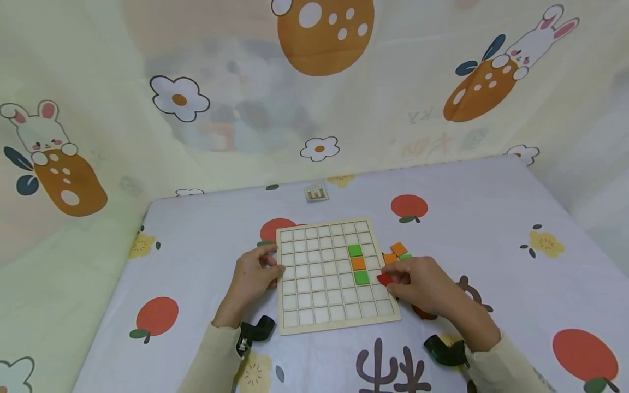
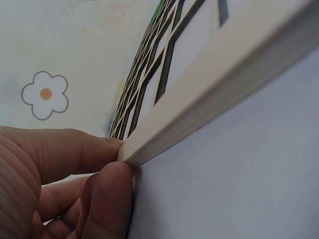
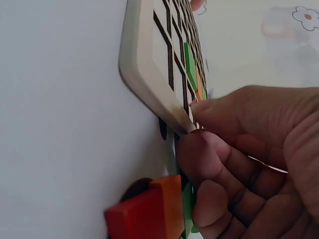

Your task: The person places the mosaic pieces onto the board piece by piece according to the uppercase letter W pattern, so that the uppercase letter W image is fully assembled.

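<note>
A pale wooden grid board [image 1: 339, 326] lies flat on the table. Two green tiles, one of them the upper green tile [image 1: 354, 250], and an orange tile [image 1: 358, 263] between them form a short column in its right part. At the board's left edge my left hand [image 1: 254, 275] pinches the rim between thumb and finger, as the left wrist view shows close up. My right hand [image 1: 425, 284] holds a red tile [image 1: 385, 279] by its fingertips over the right rim. In the right wrist view the fingers hide most of that tile.
Loose orange tiles [image 1: 399, 249] and green ones lie right of the board, partly behind my right hand. A red tile [image 3: 137, 216] stands out nearest the right wrist camera. Toward the back lies a small patterned card [image 1: 316, 192]. A printed curtain [image 1: 245, 49] hangs behind the table.
</note>
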Action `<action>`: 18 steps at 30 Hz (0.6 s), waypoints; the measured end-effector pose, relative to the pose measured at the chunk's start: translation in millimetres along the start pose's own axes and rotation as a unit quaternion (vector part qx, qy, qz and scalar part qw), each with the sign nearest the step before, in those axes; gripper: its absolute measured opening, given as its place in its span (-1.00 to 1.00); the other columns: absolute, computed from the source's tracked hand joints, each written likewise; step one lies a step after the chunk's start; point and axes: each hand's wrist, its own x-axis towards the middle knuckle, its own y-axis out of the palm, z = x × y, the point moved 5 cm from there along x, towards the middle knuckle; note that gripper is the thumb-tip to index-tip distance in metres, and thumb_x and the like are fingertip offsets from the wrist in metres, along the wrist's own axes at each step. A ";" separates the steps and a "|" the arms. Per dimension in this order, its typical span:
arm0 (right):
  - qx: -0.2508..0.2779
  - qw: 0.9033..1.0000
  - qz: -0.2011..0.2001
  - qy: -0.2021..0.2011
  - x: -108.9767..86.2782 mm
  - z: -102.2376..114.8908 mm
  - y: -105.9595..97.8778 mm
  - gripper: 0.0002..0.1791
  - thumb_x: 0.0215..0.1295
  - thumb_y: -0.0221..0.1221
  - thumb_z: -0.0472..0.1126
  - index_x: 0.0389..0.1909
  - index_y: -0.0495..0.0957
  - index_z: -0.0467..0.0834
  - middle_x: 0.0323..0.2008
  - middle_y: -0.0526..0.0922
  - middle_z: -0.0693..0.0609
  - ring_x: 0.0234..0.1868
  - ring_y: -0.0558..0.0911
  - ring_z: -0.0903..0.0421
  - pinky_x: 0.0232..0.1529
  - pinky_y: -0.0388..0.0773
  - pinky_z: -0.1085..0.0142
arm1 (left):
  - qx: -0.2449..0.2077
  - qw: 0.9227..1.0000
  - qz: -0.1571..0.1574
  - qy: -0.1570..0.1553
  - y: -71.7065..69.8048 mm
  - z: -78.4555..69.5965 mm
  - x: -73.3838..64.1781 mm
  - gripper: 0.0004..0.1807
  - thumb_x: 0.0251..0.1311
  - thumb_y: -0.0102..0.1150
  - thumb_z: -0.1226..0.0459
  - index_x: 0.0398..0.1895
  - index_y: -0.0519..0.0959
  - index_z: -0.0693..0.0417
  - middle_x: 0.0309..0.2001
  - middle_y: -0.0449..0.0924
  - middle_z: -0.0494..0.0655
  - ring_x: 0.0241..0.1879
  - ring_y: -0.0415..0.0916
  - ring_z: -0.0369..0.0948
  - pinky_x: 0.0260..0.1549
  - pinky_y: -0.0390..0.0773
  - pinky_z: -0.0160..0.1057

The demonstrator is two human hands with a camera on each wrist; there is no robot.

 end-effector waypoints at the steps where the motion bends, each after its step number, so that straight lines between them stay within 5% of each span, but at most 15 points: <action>1: -0.002 1.000 0.004 0.000 0.5 0.6 -0.6 -0.70 0.22 0.40 -0.34 -0.01 0.76 -0.25 -0.47 0.55 0.14 -0.41 0.50 0.17 -0.47 0.50 0.41 | 0.000 1.000 0.000 0.000 -0.2 -0.3 0.0 -0.43 0.19 0.39 0.45 0.31 0.56 0.28 -0.31 0.59 0.04 -0.63 0.53 -0.21 -0.61 0.60 -0.35; 18: -0.042 0.999 0.018 -0.014 9.0 8.8 -1.8 -0.85 0.18 0.37 -0.38 -0.24 0.76 -0.14 -0.46 0.64 0.17 -0.39 0.49 0.17 -0.44 0.51 0.39 | 0.003 1.000 0.002 -0.004 -0.2 -0.2 0.3 -0.42 0.19 0.39 0.43 0.32 0.56 0.27 -0.31 0.59 0.03 -0.64 0.51 -0.21 -0.62 0.53 -0.38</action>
